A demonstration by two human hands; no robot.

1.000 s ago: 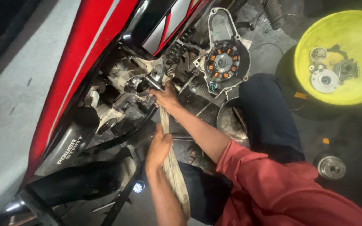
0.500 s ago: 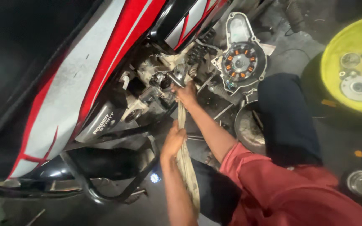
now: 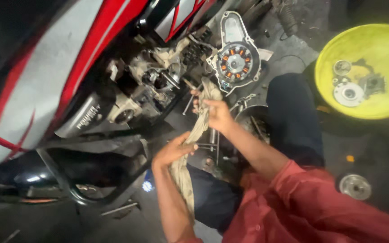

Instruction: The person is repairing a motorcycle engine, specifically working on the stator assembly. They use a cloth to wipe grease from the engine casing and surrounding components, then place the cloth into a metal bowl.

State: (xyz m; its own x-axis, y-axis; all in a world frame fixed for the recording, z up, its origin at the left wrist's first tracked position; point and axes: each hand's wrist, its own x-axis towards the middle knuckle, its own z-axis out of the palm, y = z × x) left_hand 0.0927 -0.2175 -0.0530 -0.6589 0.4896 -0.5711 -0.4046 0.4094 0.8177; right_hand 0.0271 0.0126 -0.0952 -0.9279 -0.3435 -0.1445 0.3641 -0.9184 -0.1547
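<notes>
A dirty beige rag (image 3: 193, 143) is stretched between both of my hands in front of a motorcycle's opened engine (image 3: 158, 83). My right hand (image 3: 214, 111) grips the rag's upper end just below the engine. My left hand (image 3: 173, 150) clasps the rag lower down, nearer to me. A round stator with orange coils (image 3: 235, 63) hangs in its cover plate to the right of the engine. Long bare studs (image 3: 213, 137) stick out beside the rag.
The motorcycle's red, white and black bodywork (image 3: 68, 76) fills the left side. A yellow basin (image 3: 365, 58) holding metal engine parts stands at the right. A round metal part (image 3: 354, 186) lies on the dark floor. My knee in dark trousers (image 3: 293, 117) is bent by the engine.
My right hand has drawn the rag back from the engine toward me. The view has shifted, so the basin shows more fully at the right.
</notes>
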